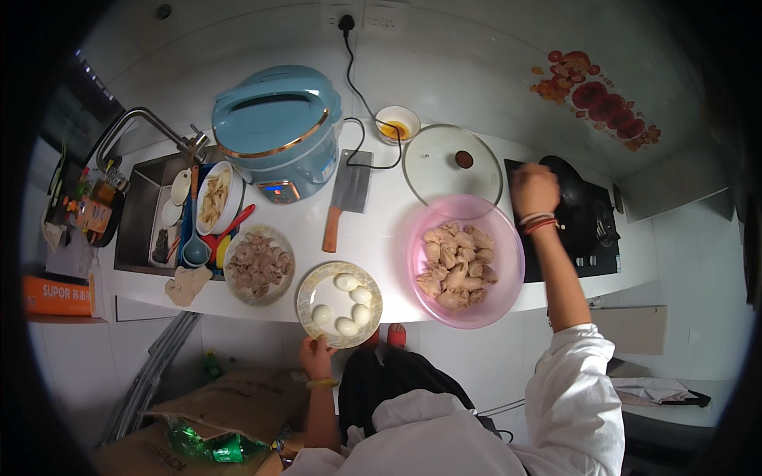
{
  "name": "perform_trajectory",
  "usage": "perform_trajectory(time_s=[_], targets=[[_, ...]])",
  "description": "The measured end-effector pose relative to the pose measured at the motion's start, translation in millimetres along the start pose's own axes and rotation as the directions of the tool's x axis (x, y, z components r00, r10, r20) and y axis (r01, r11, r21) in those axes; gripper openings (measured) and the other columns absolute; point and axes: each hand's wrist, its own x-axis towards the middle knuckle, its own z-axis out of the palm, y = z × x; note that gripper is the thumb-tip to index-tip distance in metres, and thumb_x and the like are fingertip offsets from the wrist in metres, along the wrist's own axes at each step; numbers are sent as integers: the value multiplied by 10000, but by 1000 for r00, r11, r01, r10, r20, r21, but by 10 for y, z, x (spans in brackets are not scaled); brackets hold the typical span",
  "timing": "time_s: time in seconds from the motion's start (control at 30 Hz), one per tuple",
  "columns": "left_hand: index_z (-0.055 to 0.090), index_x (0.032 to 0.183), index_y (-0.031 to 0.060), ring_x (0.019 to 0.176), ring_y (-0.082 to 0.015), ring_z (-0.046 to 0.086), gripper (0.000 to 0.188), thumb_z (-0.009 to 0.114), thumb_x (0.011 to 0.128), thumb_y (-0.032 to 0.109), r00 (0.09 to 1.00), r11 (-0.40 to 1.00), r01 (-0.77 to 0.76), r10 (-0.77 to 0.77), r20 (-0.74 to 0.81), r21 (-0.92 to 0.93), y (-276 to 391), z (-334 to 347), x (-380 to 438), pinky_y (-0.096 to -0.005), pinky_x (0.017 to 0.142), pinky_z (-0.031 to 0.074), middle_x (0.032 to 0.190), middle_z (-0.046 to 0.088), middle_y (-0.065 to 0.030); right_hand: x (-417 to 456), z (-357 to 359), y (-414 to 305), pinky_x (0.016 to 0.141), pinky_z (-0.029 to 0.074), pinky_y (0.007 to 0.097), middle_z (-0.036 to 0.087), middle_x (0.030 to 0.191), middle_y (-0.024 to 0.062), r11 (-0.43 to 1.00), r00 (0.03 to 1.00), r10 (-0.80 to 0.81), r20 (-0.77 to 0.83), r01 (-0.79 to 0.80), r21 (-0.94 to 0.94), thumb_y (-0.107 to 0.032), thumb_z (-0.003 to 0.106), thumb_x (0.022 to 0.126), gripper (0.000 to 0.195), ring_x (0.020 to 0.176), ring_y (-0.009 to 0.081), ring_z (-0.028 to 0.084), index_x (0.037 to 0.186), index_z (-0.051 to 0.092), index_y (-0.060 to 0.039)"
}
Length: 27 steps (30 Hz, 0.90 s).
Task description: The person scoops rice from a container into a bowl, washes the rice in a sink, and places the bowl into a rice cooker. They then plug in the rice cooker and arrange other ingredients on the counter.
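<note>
My left hand (317, 356) grips the near rim of a patterned plate (305, 288) at the counter's front edge; several peeled boiled eggs (346, 282) lie on it. My right hand (536, 190) is raised over the left part of the black stove, beside a dark wok (568, 202); it is blurred, and whether it holds anything is unclear. Left of that arm stands a pink translucent bowl (513, 268) of pale chicken pieces (455, 262). A glass lid (431, 181) with a brown knob lies behind the bowl, partly covered by its rim.
A cleaver (352, 184) lies mid-counter, near a blue electric cooker (274, 119) with a black cord (351, 71). A small bowl (406, 113) holds yellow liquid. Leftward are a plate of meat pieces (260, 263), a white bowl (233, 199), a blue ladle (197, 251), a cloth (187, 285) and a sink (140, 205).
</note>
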Motion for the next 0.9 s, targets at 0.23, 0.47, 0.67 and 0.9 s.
perform_trajectory(time_s=[0.23,0.47,0.67,0.9], targets=[[591,1146,-36,865,-198,659,256,634,944,115,998,998,45,-42,53,-47,181,184,-60,-367,722,629,1003,647,-126,-959,67,-2703,864,541,441,699,1043,204,824,654,-435,619,12,566,-426,624,866,425,993,366,674,1041,712,-48],[617,1072,-21,828,-181,665,204,648,936,128,1000,999,19,-19,12,-34,95,210,-156,-350,723,611,975,666,-105,-1360,539,-3577,905,514,403,690,1122,168,853,669,-83,738,-336,401,-472,674,782,577,1037,321,674,1113,616,-4],[590,1090,-22,861,-199,660,203,632,942,111,999,993,51,-52,-12,-103,164,244,-201,-373,738,613,982,651,-111,-1086,216,-3255,929,494,396,686,1117,230,645,545,-64,836,-617,451,-326,521,759,492,1081,360,653,1084,699,-3],[496,1091,-21,903,-208,622,235,640,918,48,995,989,-57,46,-84,-139,169,508,-72,-387,764,619,1052,587,-124,-1451,-519,-2426,851,477,419,696,931,264,500,518,-206,830,-673,544,-397,563,772,459,941,388,664,947,725,-4]])
